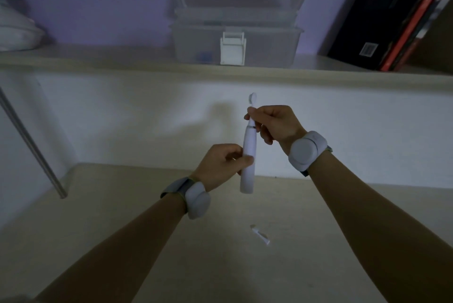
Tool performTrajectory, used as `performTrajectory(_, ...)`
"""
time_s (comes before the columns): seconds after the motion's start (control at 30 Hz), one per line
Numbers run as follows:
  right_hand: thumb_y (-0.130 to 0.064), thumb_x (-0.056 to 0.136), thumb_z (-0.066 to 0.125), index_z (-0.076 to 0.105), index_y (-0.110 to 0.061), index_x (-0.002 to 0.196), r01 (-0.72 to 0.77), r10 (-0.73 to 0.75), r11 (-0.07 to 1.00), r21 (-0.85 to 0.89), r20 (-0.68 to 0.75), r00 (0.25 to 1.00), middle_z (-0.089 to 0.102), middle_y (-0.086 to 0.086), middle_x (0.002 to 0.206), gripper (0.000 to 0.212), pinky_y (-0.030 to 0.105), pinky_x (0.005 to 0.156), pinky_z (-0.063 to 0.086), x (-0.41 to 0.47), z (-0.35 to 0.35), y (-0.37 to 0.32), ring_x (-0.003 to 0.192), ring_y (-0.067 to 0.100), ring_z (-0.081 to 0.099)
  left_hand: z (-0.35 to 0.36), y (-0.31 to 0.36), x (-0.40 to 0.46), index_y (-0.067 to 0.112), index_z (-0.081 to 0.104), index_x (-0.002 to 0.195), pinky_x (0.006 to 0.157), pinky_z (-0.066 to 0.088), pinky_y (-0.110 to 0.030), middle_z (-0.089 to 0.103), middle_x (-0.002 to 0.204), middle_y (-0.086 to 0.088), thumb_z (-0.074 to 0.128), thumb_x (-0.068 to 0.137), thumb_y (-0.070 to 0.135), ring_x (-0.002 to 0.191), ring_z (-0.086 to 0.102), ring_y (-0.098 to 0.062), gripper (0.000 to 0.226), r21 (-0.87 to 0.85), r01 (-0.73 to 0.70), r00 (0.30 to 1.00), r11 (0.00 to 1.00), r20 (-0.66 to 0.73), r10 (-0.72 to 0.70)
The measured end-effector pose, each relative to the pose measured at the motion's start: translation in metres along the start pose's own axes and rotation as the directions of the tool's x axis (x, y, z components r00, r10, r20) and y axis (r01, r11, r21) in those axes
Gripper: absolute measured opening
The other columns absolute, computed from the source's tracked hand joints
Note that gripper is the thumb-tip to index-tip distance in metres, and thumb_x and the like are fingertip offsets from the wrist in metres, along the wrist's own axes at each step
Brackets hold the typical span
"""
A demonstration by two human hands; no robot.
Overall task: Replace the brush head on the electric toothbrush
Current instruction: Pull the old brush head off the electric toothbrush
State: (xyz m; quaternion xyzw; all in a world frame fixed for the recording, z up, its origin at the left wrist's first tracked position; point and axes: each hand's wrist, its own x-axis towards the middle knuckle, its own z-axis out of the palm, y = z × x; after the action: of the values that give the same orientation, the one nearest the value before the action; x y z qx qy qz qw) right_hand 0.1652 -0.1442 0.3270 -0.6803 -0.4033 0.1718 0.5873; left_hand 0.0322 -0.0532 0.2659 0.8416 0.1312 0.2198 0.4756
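A white electric toothbrush handle (248, 167) stands nearly upright in the air above the desk. My left hand (221, 166) grips its middle. A white brush head (252, 106) sits on top of the handle, its bristle end uppermost. My right hand (275, 123) pinches the neck of that brush head just above the silver ring. A second white brush head (260, 233) lies flat on the cream desk (122, 217), below and slightly right of the handle.
A shelf (220, 69) runs across above the hands, carrying a translucent latched plastic box (235, 40), dark books (397, 15) at the right and a white object (17, 30) at the left. A metal rod (31, 145) slants down at the left. White bands sit on both wrists.
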Motion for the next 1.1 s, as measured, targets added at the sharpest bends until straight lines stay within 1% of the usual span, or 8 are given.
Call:
performTrajectory(0.1,-0.028,0.087,0.062,0.069,0.007,0.077,0.008,-0.008,1.0,0.021,0.034,0.999,0.062,-0.007,0.047,0.037,0.02,0.036,0.032,-0.002,-0.002,-0.002,0.03,0.012,0.038,0.0,-0.001,0.0,0.007,0.067,0.079,0.059,0.051,-0.011,0.066,0.071,0.002,0.061,0.084,0.017,0.057,0.062,0.001,0.012,-0.06,0.026,0.998,0.998,0.051,-0.023)
performTrajectory(0.23,-0.027,0.085,0.064,0.069,-0.021,0.05,0.027,-0.028,0.999,0.037,0.039,0.999,0.057,0.02,0.068,0.036,0.023,0.04,0.032,-0.006,-0.003,-0.005,0.033,0.013,0.037,0.0,-0.002,0.001,-0.001,0.068,0.092,0.073,0.056,-0.025,0.071,0.095,-0.019,0.061,0.084,0.018,0.084,0.068,-0.028,0.022,-0.127,0.088,0.993,0.988,0.086,-0.078)
performTrajectory(0.37,-0.025,0.084,0.066,0.066,-0.019,0.047,0.037,-0.038,0.998,0.06,0.023,0.999,0.057,0.015,0.062,0.037,0.021,0.039,0.031,-0.01,-0.004,-0.007,0.032,0.012,0.037,0.001,0.002,0.001,-0.001,0.068,0.097,0.08,0.057,-0.033,0.07,0.104,-0.023,0.063,0.083,0.02,0.095,0.067,-0.034,0.026,-0.152,0.099,0.991,0.983,0.103,-0.084)
performTrajectory(0.47,-0.025,0.083,0.066,0.065,-0.018,0.048,0.045,-0.045,0.997,0.061,0.013,0.999,0.057,0.017,0.063,0.036,0.022,0.04,0.031,-0.012,-0.004,-0.008,0.033,0.013,0.037,0.003,0.007,0.001,-0.004,0.068,0.097,0.087,0.055,-0.043,0.07,0.102,-0.025,0.065,0.083,0.023,0.095,0.066,-0.037,0.031,-0.133,0.096,0.993,0.986,0.084,-0.086)
performTrajectory(0.6,-0.028,0.083,0.067,0.066,-0.024,0.047,0.065,-0.066,0.997,0.036,0.007,0.998,0.055,0.022,0.068,0.036,0.023,0.041,0.032,-0.015,-0.004,-0.01,0.035,0.013,0.037,0.005,0.012,-0.001,-0.006,0.067,0.09,0.085,0.053,-0.05,0.07,0.093,-0.03,0.069,0.079,0.026,0.09,0.065,-0.043,0.034,-0.097,0.064,0.998,0.993,0.033,-0.061)
performTrajectory(0.77,-0.028,0.082,0.068,0.068,-0.024,0.05,0.072,-0.072,0.997,0.034,-0.006,0.997,0.054,0.018,0.062,0.032,0.023,0.042,0.032,-0.017,-0.003,-0.008,0.035,0.013,0.037,0.004,0.013,-0.003,0.003,0.064,0.083,0.08,0.058,-0.049,0.073,0.09,-0.024,0.076,0.072,0.025,0.084,0.07,-0.036,0.027,-0.113,0.065,0.997,0.991,-0.028,-0.068)
performTrajectory(0.93,-0.028,0.084,0.066,0.072,-0.013,0.066,0.073,-0.073,0.997,0.03,-0.001,0.997,0.049,-0.006,0.042,0.024,0.021,0.04,0.032,-0.019,-0.003,-0.005,0.035,0.011,0.036,0.003,0.011,-0.004,0.011,0.062,0.074,0.079,0.058,-0.049,0.073,0.089,-0.024,0.075,0.072,0.026,0.082,0.071,-0.034,0.02,-0.111,0.042,0.999,0.993,-0.02,-0.045)
performTrajectory(1.1,-0.026,0.086,0.062,0.072,-0.011,0.068,0.089,-0.09,0.996,0.028,0.019,0.996,0.045,-0.001,0.043,0.025,0.021,0.04,0.029,-0.02,-0.001,-0.007,0.036,0.011,0.033,0.002,0.008,-0.005,0.009,0.062,0.08,0.081,0.058,-0.052,0.074,0.089,-0.022,0.074,0.073,0.028,0.081,0.072,-0.033,0.023,-0.131,0.03,1.0,0.991,0.005,-0.03)
